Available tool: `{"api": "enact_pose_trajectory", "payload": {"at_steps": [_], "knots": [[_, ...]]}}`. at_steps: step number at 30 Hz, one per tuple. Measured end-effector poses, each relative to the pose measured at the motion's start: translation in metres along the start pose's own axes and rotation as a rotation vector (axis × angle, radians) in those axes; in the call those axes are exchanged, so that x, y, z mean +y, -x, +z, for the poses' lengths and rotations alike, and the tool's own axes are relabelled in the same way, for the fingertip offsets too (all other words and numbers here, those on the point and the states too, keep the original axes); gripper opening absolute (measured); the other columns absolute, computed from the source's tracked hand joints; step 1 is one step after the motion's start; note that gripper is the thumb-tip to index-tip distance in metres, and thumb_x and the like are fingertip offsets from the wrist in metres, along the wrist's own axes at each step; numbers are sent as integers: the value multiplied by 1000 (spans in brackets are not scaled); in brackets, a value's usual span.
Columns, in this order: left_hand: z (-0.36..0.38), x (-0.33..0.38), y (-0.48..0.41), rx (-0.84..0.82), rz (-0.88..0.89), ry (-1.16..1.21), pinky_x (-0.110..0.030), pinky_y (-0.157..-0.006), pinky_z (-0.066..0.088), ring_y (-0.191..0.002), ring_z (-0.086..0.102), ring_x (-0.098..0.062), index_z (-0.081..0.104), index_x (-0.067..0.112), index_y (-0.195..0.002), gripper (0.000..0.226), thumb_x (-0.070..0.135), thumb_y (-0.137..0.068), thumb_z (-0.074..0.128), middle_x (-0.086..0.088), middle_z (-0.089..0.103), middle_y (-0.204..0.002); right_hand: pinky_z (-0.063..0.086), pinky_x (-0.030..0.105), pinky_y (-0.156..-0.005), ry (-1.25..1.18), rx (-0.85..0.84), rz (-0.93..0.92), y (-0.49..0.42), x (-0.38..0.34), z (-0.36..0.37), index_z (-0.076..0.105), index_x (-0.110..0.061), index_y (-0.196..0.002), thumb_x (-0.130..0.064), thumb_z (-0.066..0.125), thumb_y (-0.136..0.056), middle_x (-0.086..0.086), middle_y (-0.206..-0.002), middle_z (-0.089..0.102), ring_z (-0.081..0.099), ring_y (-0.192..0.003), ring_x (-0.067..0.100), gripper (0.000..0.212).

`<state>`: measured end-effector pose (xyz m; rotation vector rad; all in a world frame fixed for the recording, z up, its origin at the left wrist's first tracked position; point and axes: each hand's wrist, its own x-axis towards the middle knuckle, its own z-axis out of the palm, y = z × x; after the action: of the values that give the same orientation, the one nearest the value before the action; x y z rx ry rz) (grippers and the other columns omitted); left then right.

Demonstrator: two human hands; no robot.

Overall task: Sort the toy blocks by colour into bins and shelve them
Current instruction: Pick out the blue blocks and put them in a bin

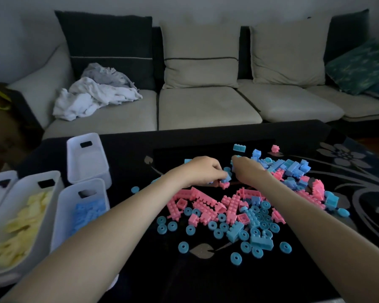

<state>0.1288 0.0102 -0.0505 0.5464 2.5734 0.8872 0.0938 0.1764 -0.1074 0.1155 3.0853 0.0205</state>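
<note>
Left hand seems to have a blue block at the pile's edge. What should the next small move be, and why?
Probably lift the blue block pinched by the left hand and carry it left to the white bin that already holds blue pieces; it sits on that hand's side. Whether the right hand holds anything, I cannot tell.
</note>
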Motion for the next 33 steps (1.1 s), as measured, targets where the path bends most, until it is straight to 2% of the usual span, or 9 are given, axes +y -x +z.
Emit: {"api": "enact_pose_trajectory", "payload": {"at_steps": [5, 10, 13, 16, 19, 22, 27, 30, 33], "knots": [[-19, 0, 37, -12, -15, 8, -23, -56, 38, -65, 50, -9, 68, 13, -94, 22, 31, -86, 60, -1, 71, -87, 46, 41, -75, -136, 77, -14, 8, -3, 0, 40, -5, -122, -10, 38, -95, 19, -107, 59, 60, -95, 37, 27], [-37, -10, 63, 15, -52, -104, -24, -58, 41, -70, 55, -11, 69, 11, -91, 21, 28, -89, 58, -5, 72, -95, 45, 38, -74, -145, 132, -103, 23, -28, -21, 46, -6, -114, -12, 40, -96, 17, -109, 58, 59, -96, 35, 20], [-50, -22, 85, 53, -70, -179, -26, -63, 42, -74, 59, -10, 66, 16, -92, 20, 33, -89, 57, 3, 72, -79, 44, 35, -71, -241, 143, -193, 37, -56, -38, 44, -5, -114, -12, 44, -96, 16, -110, 59, 60, -97, 31, 20], [-66, -45, 119, 68, -127, -270, -25, -57, 38, -58, 54, -5, 65, 20, -92, 20, 36, -90, 55, 8, 61, -49, 39, 25, -58, -509, 86, -314, 64, -95, -59, 46, -11, -109, -21, 51, -95, 2, -91, 56, 54, -75, 13, 18], [-84, -78, 154, 78, -274, -349, -24, -61, 39, -62, 55, -11, 68, 12, -93, 28, 35, -93, 51, 4, 61, -52, 37, 20, -55, -804, -20, -454, 103, -146, -73, 52, -13, -103, -26, 59, -90, -4, -80, 51, 47, -63, 7, 19], [-92, -108, 177, 74, -451, -417, -20, -59, 41, -58, 54, -12, 68, 6, -86, 38, 36, -93, 48, -2, 69, -68, 40, 21, -60, -937, -125, -553, 132, -194, -70, 54, -11, -101, -24, 62, -88, -3, -82, 52, 49, -69, 9, 20], [-95, -136, 196, 202, -521, -286, -24, -60, 43, -63, 54, -17, 71, 6, -89, 31, 32, -88, 55, -4, 71, -76, 38, 22, -61, -788, -254, -619, 153, -244, -51, 44, -13, -108, -16, 56, -89, 3, -94, 50, 47, -74, 10, 22], [-93, -146, 197, 299, -490, -194, -25, -55, 42, -64, 55, -20, 70, 1, -86, 27, 22, -88, 53, -12, 71, -89, 47, 31, -79, -703, -292, -659, 155, -250, -38, 35, -17, -125, -13, 58, -86, 8, -112, 46, 48, -98, 19, 46], [-91, -148, 194, 408, -505, -3, -23, -50, 44, -59, 56, -19, 59, 11, -87, 19, 27, -94, 54, -10, 58, -75, 44, 38, -96, -695, -321, -687, 157, -246, -35, 15, -30, -142, -15, 61, -85, 8, -130, 36, 38, -120, 21, 75]]}}
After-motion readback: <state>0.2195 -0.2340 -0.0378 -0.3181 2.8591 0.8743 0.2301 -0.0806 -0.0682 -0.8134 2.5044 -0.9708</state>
